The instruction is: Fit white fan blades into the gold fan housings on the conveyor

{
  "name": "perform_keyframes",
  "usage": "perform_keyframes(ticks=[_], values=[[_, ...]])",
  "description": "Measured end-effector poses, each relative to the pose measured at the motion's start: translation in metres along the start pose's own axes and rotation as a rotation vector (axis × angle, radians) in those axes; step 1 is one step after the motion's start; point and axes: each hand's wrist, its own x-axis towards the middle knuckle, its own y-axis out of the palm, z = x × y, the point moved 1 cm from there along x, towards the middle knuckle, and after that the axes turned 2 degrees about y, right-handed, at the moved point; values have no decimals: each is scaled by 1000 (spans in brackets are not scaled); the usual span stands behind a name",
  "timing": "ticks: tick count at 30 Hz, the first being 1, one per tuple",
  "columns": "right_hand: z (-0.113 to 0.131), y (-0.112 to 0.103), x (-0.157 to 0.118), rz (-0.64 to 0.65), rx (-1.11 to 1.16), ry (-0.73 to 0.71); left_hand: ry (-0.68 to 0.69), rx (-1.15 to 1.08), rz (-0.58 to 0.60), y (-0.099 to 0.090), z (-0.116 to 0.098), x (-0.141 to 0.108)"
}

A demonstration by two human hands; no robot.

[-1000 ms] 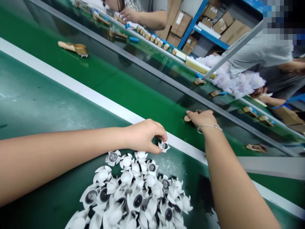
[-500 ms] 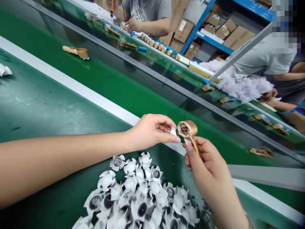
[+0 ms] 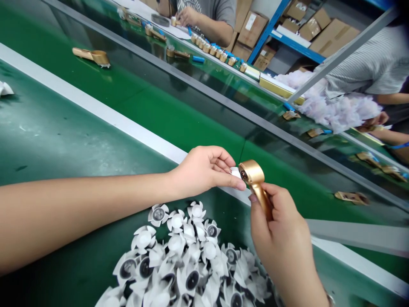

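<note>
White wheel (image 3: 235, 172) at gold fan body (image 3: 254, 170)
Left hand (image 3: 203, 172) pinches the wheel; right hand's (image 3: 286, 230) fingers wrap the handle (image 3: 263, 203), so the opening (image 3: 243, 174) faces it

Fan blades (image 3: 191, 260) lie heaped on the table (image 3: 64, 123) at six o'clock. On the belt (image 3: 159, 115) beyond, one casing (image 3: 92, 56) lies at ten, another casing (image 3: 351, 197) between three and four. Past the rail (image 3: 230, 102), parts (image 3: 212, 50) line up at twelve.

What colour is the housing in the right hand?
The housing in the right hand is metallic gold, clearest in the current head view.
</note>
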Motion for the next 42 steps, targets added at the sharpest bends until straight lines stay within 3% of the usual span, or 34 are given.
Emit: perform_keyframes(ticks=[9,19,28,33,38,42], values=[[1,0,-1,7,2,21,12,19,16,1,-3,-2],[2,-1,-1,75,6,17,62,248,-5,-3,-4,-3],[5,-1,-1,143,82,115,142,315,21,-2,-9,-7],[9,-2,-4,76,-56,-35,137,350,10,-3,-10,-7],[12,-1,-7,-9,-233,-251,-52,115,-5,-2,-5,-5],[12,-2,-5,-7,-218,-279,-174,-28,-43,-1,-5,-4]])
